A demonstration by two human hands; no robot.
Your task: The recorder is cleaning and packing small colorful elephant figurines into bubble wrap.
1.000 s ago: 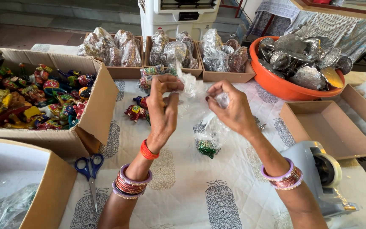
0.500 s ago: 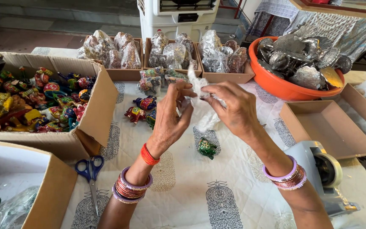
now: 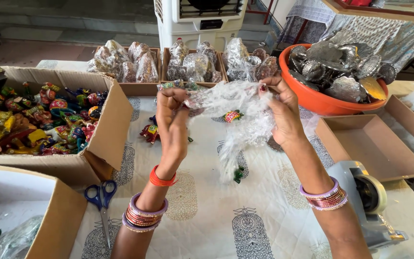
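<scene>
My left hand [image 3: 171, 120] and my right hand [image 3: 281, 112] are raised above the table and hold a crumpled clear plastic wrap [image 3: 238, 112] stretched between them, each hand pinching one top edge. The wrap hangs down toward the patterned cloth. A small green and colourful trinket [image 3: 238, 173] shows at its lower end; whether it is inside the wrap I cannot tell. A few colourful trinkets [image 3: 149, 132] lie on the cloth just behind my left hand. Another trinket [image 3: 232, 115] shows behind the wrap.
A cardboard box of colourful trinkets [image 3: 39, 124] stands at left, another box [image 3: 58, 220] at near left. Blue-handled scissors [image 3: 100, 201] lie beside it. Trays of wrapped items [image 3: 188, 64] line the back. An orange bowl of silver pieces [image 3: 331, 72], a shallow cardboard tray [image 3: 370, 148] and a tape dispenser [image 3: 365, 196] are at right.
Both hands have risen and moved apart, pulling the plastic wrap wider between them. The small green trinket hangs lower beneath the wrap.
</scene>
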